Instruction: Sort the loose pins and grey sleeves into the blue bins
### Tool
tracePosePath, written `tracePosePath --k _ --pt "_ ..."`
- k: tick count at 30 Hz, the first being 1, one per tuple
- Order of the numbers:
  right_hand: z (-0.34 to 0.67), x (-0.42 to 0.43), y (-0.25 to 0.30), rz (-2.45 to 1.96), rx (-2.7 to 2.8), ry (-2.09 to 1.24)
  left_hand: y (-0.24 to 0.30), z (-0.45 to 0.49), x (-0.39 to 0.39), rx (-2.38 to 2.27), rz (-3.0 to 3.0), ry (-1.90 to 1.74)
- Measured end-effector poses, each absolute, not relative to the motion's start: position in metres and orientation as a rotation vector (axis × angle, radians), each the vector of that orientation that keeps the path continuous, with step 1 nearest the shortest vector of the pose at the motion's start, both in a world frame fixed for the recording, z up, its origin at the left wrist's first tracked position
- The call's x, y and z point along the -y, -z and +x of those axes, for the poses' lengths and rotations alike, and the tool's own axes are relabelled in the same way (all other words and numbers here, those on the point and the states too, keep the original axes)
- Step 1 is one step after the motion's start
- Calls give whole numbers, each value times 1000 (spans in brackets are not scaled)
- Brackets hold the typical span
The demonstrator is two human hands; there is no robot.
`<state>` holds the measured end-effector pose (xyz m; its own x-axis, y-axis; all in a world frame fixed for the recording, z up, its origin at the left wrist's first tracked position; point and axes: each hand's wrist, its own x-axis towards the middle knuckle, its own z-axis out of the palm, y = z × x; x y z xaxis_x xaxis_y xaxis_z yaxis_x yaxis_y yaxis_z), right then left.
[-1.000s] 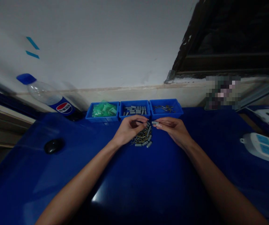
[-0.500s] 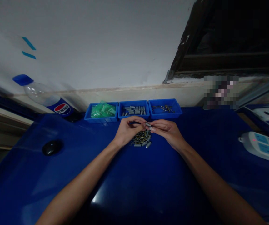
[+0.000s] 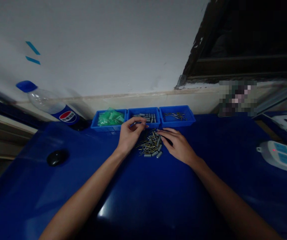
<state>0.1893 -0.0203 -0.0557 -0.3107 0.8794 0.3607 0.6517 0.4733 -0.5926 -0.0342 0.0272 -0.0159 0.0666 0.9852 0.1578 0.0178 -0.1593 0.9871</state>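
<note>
Dozens of small metal parts lie in a loose pile [image 3: 150, 146] on the blue table [image 3: 143, 200], between the two hands and just in front of a row of three blue bins. In the head view, the pile mixes thin brass-coloured pins with short grey cylinders, all hard and smooth-looking. Each piece is probably very light, stiff and apt to roll or slip. A fingertip pinch across the middle of a cylinder, or along a pin's shank, looks the surest hold.

The left hand [image 3: 128, 136] reaches over the front wall of the middle bin [image 3: 144, 108], which holds more grey cylinders. Its fingers are curled there, but the dim light hides whether that grip has closed on a piece. The right hand [image 3: 177, 144] lies palm down with its fingers stretched towards the right edge of the pile. Its grip is loose and spread, and holds nothing that shows.

The left bin [image 3: 105, 127] holds crinkled green plastic bags, soft and thin by the look of them. The right bin [image 3: 177, 124] holds a few dark pins. A plastic cola bottle [image 3: 55, 108] leans by the wall, a black mouse [image 3: 57, 156] sits well to the left, and a white power strip [image 3: 280, 157] sits far to the right.
</note>
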Motion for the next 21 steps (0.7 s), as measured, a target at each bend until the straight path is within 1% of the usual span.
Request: tracePosePath --k 4,7,10,12,17,21 --pt "203 17 59 -1413 2017 -290 16 -32 -24 -1075 1437 -1213" --pt "212 14 61 -1449 1975 -281 15 -32 -23 -1061 1447 -1194" --pt "212 12 62 -1453 1884 -343 15 -32 -23 -1045 1454 -1182" --pt "208 12 61 -1447 1741 -474 15 -32 -22 -1028 1471 -1161" --pt "198 11 57 -1385 1228 -998 16 -30 -19 -977 1518 -1029" --pt "194 12 47 -1235 1064 -1185 17 -27 -14 -925 1547 -976"
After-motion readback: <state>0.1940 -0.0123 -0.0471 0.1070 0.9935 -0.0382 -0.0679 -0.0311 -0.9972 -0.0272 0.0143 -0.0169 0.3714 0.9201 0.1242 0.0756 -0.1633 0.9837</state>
